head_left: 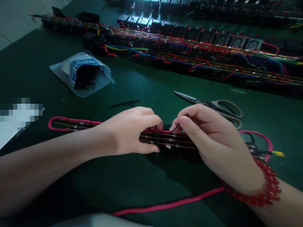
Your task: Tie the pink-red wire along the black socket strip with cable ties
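A long, narrow black socket strip [180, 141] with copper-coloured bars lies across the bench in front of me. My left hand [132, 130] grips it near the middle, thumb on the near edge and fingers over the far edge. Along that far edge runs a red cable [54, 123], looping back at the left end and again past the right end. My right hand [210, 138] pinches a thin black cable tie [175, 128] between thumb and fingers, just above the strip. Part of the tie and the strip's right portion are hidden by this hand.
Scissors [227, 105] lie just beyond my right hand. A clear bag [82, 74] of black cable ties stands open at the upper left, with a few loose cable ties [125, 103] nearer. Long wired socket strips [201, 60] fill the back. Red cable [165, 205] crosses the front.
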Demonstrator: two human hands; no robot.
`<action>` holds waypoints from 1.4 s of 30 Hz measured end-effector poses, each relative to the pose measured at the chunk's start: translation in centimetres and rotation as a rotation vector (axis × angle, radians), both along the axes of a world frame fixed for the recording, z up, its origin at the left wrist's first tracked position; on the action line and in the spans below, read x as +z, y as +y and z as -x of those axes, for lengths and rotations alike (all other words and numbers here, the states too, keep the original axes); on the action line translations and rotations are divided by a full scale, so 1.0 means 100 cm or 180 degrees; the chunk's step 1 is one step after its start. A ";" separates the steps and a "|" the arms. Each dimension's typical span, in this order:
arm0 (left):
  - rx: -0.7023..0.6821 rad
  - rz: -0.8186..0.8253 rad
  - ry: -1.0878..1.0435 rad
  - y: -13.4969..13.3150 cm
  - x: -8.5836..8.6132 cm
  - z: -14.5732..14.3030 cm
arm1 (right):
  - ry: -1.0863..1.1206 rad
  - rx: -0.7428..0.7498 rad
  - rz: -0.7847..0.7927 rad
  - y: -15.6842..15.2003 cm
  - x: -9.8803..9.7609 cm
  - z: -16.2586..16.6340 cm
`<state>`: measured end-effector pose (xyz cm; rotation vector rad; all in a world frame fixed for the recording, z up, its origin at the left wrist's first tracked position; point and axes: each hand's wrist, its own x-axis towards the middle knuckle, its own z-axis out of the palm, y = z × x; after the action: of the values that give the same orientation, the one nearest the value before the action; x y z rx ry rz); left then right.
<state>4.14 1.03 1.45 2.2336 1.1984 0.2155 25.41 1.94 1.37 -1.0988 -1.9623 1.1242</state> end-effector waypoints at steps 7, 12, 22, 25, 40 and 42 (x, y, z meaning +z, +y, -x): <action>-0.0057 0.0076 -0.0124 0.001 0.000 0.001 | -0.0123 -0.0009 -0.0226 -0.002 0.008 0.000; -0.0056 0.0082 -0.0104 0.001 0.001 0.002 | -0.0176 0.0264 -0.0296 -0.004 0.004 -0.001; -0.0063 0.0029 -0.0121 0.001 -0.002 0.000 | -0.0726 0.1109 -0.1255 -0.002 0.005 -0.001; -0.0033 0.0047 -0.0084 0.001 -0.001 0.000 | -0.0993 0.1354 -0.1718 -0.003 0.005 0.000; -0.0042 -0.0026 0.0050 0.001 -0.003 -0.002 | -0.0841 0.1306 -0.1899 -0.002 -0.004 0.003; -0.0020 0.0044 0.0124 0.001 -0.002 -0.002 | -0.0839 0.1309 -0.1890 -0.002 -0.003 0.003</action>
<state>4.36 1.11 1.24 2.2386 1.2097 0.1613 25.08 1.75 1.07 -0.5564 -2.5766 0.5178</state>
